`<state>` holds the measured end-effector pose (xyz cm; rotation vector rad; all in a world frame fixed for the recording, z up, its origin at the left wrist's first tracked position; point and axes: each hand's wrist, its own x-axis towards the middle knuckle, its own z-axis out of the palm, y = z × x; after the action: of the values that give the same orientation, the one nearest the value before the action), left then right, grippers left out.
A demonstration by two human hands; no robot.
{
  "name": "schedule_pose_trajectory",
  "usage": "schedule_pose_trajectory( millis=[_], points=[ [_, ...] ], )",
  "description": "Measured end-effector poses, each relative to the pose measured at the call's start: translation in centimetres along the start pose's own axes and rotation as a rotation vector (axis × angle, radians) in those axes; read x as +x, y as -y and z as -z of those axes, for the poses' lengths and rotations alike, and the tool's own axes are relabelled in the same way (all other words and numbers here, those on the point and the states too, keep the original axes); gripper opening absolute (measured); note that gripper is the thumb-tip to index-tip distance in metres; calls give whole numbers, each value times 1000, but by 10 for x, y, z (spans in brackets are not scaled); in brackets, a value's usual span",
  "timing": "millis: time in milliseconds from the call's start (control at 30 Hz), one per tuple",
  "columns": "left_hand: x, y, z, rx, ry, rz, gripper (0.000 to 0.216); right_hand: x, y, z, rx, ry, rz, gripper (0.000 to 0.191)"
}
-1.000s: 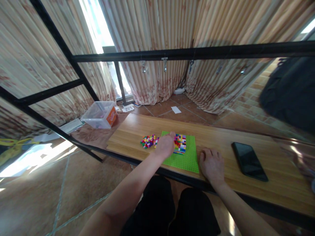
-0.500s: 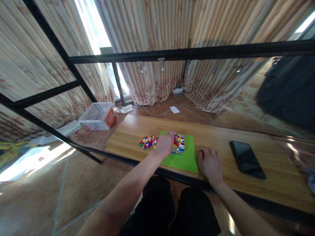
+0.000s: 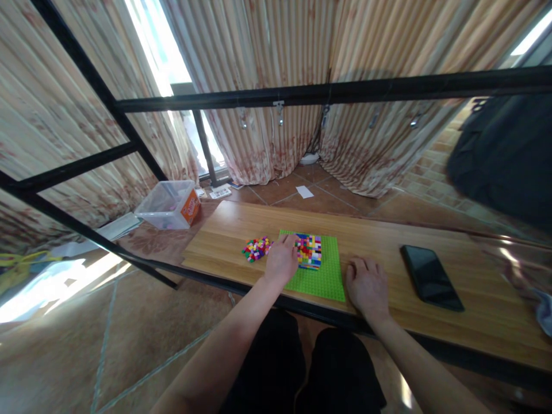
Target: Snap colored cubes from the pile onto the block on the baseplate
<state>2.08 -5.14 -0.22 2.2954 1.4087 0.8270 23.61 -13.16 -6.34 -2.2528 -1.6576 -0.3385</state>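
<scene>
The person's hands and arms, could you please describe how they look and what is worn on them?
The left hand and right hand are bare: no gloves, rings, watch or bracelet show. Both arms are uncovered up to the frame's edge, with no sleeve in view.

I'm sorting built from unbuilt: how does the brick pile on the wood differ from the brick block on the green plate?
The brick pile is a loose, ragged heap; the brick block is packed into a flat rectangle. The brick pile lies on the bare table, left of the green plate; the brick block sits on that plate. Both are small bricks in mixed colours, with the left hand between them.
</scene>
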Motion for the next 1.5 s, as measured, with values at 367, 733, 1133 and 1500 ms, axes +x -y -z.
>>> schedule_pose_trajectory(
  millis=[367,733,1133,1500],
  points=[
    [-19,0,-2,268,134,-133,49,1,-1,-3,-12,16,-2,26],
    [-17,-3,-6,259,133,-115,49,0,-2,-4,-16,14,1,28],
    [-23,-9,-6,185,140,-71,53,0,-13,-13,-61,-19,95,29],
    [-69,65,26,149,-240,411,24,1,-16,-17,-62,-10,102,30]
  ],
)
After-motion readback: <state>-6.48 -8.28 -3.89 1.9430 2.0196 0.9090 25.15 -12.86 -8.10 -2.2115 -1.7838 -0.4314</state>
